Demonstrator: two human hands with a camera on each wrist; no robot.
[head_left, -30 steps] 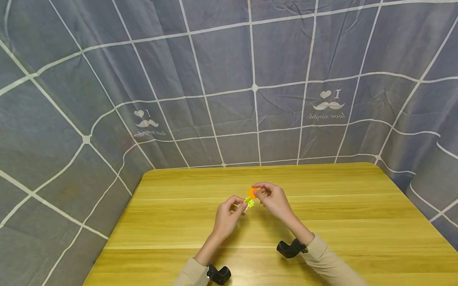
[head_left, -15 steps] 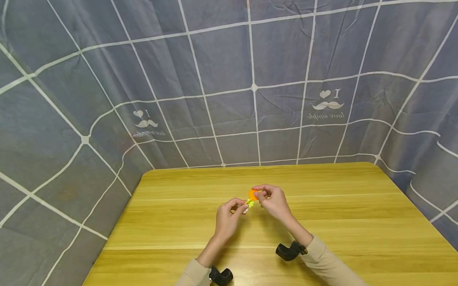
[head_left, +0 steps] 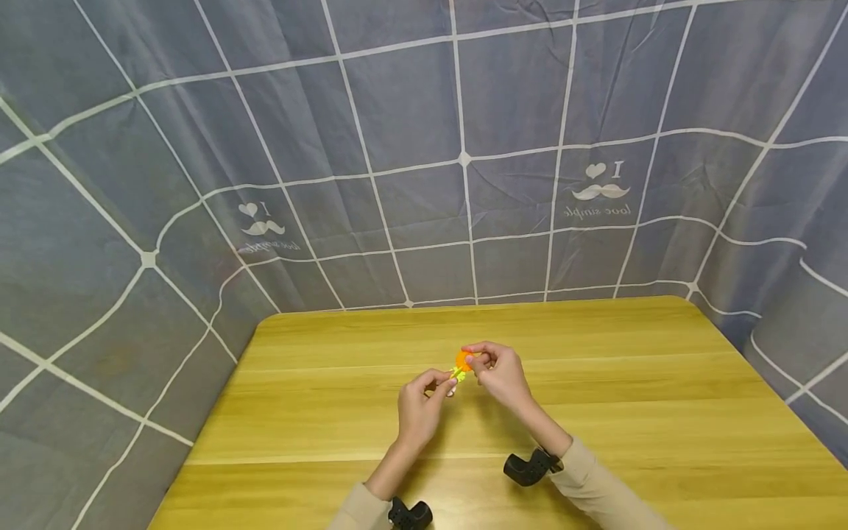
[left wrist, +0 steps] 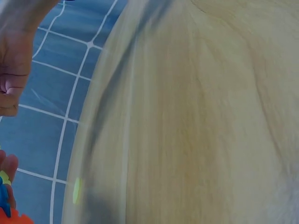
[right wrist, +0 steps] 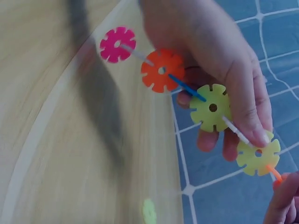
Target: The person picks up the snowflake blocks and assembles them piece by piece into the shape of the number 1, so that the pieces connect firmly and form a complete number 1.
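Observation:
Above the table, my left hand (head_left: 419, 412) grips a chain of slotted snowflake discs between thumb and fingers. In the right wrist view the chain runs from a pink disc (right wrist: 108, 51) through an orange-red disc (right wrist: 152, 79), a blue disc (right wrist: 187, 87) seen edge-on, a yellow-green disc (right wrist: 201, 114) and a white disc (right wrist: 238, 129) to a yellow-green end disc (right wrist: 250, 161), where the left thumb tip rests. My right hand (head_left: 503, 375) pinches an orange disc (head_left: 464, 361), whose edge meets the end disc. The left fingers hide part of the chain in the head view.
The wooden table (head_left: 318, 427) spreads under both hands, with a grey-blue curtain (head_left: 424, 213) behind and at the sides. Black wrist cameras (head_left: 530, 467) sit on both wrists. A small yellow-green patch (right wrist: 149, 211) shows near the table edge in the wrist views.
The orange disc and the yellow-green end disc have turned slightly and now overlap more in the head view. Both hands keep their grips; the head view has shifted a little.

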